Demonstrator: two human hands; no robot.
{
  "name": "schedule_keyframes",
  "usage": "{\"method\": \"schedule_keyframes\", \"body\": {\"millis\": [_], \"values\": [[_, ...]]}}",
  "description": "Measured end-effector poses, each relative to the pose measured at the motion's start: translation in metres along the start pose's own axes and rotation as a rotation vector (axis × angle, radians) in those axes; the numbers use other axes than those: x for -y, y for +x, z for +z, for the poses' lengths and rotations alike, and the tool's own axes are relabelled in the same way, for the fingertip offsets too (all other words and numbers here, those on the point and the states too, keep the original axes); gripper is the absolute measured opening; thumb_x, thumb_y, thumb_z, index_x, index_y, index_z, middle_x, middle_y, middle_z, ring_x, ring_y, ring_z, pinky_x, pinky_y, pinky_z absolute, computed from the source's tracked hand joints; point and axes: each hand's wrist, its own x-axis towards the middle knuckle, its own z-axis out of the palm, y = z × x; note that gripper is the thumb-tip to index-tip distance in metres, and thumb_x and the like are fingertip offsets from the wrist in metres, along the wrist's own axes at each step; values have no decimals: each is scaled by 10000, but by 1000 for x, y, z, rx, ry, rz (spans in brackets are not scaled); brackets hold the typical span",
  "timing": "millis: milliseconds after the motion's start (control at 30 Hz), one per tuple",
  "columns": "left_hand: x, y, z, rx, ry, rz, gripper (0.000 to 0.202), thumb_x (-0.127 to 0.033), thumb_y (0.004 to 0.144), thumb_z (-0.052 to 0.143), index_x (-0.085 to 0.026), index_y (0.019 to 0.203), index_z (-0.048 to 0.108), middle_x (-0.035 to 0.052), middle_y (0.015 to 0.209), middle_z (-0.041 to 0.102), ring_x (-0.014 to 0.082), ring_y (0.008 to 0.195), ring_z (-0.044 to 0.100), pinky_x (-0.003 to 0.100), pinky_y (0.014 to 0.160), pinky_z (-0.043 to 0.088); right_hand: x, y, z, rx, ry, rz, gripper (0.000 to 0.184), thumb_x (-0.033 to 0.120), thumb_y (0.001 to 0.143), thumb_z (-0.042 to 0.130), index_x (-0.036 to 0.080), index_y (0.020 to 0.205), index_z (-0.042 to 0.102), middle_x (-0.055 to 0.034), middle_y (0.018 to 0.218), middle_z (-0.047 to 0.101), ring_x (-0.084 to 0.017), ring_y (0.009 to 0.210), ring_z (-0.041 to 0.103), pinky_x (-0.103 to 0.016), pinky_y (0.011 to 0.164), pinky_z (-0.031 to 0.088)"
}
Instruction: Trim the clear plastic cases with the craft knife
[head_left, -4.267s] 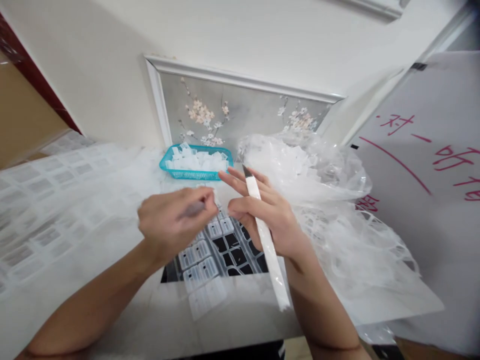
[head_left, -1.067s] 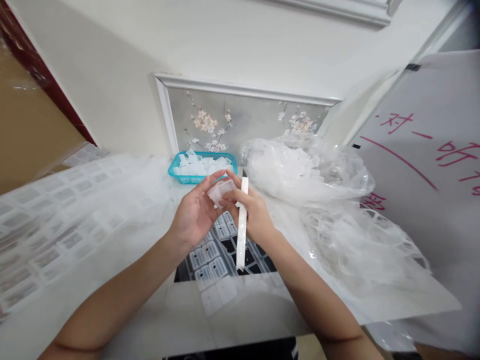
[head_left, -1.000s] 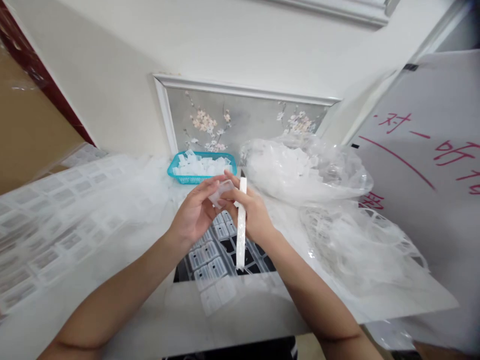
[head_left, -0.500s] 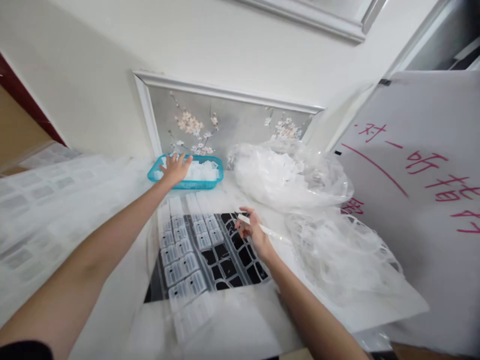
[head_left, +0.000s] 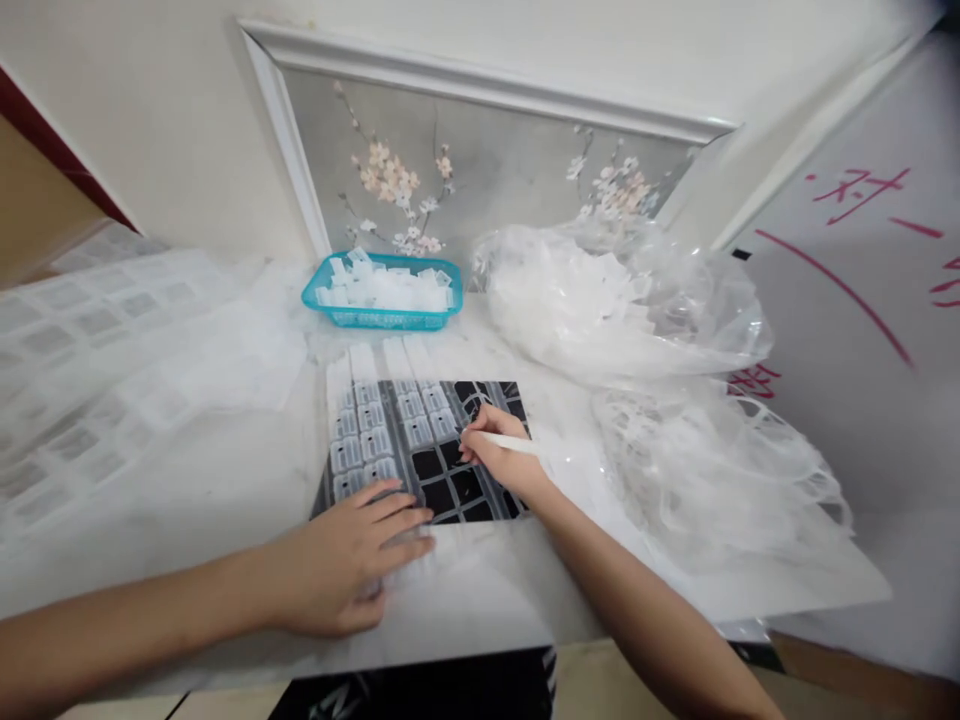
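Observation:
My right hand [head_left: 495,445] is closed round a white pen-like stick [head_left: 514,441], its inner end hidden by the fingers. It is over the right part of a clear plastic sheet with a grid of compartments, lying on a black backing [head_left: 469,487]. My left hand [head_left: 367,555] is spread flat, palm down, across the near left part of that sheet, with no object seen in it. Rows of small clear plastic pieces [head_left: 371,445] fill the sheet's left columns. On its right, black shows through the compartments. Beyond the sheet stands a blue basket [head_left: 390,320] full of small translucent pieces [head_left: 397,288].
Translucent gridded sheets [head_left: 97,330] are spread on the left of the white table [head_left: 480,590]. A clear bag [head_left: 622,300] of white pieces lies at the back right, with a heap of clear plastic scraps [head_left: 727,490] nearer. A whiteboard [head_left: 862,430] stands at the right.
My left hand has come from the blue basket back to the near left of the sheet. My right hand still holds the stick, now lower over the compartments. The view has shifted.

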Motion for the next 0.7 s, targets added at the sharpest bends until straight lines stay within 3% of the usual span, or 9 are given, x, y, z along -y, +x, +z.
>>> {"method": "schedule_keyframes", "body": {"millis": [167,300,467,567,700], "values": [[-1,-18,-42,122,-179,-16,495,-216,721,626,-312,1206,614,11,1288,613,267,1144,555,428,1057,337,-17,-3,2,32,13,46,126,174,717,555,212,677,441,50,571,621,-88,406,530,-181,407,366],[8,-3,-59,142,-211,-37,377,-323,852,592,-306,1228,607,22,1145,681,219,1001,630,346,909,434,-20,-8,7,85,46,46,114,200,731,578,201,675,479,22,604,648,-109,477,593,-197,461,449],[53,56,-41,-143,-3,-92,285,-279,928,499,-213,1167,640,93,1246,618,254,1098,587,407,946,432,-20,-8,11,61,6,22,84,204,747,585,193,695,521,18,622,650,-106,496,593,-203,490,468],[76,78,-28,-171,9,-55,258,-223,914,513,-200,1131,650,96,1273,601,242,1156,562,404,989,434,-21,-7,11,55,-11,21,76,188,748,574,195,695,519,27,623,640,-104,503,596,-198,497,464],[86,86,-18,-189,40,9,221,-181,889,528,-180,1050,679,93,1171,657,227,1123,587,390,994,454,-20,-6,10,61,-41,33,80,177,746,564,192,677,525,25,614,632,-109,505,602,-195,487,450]]}}
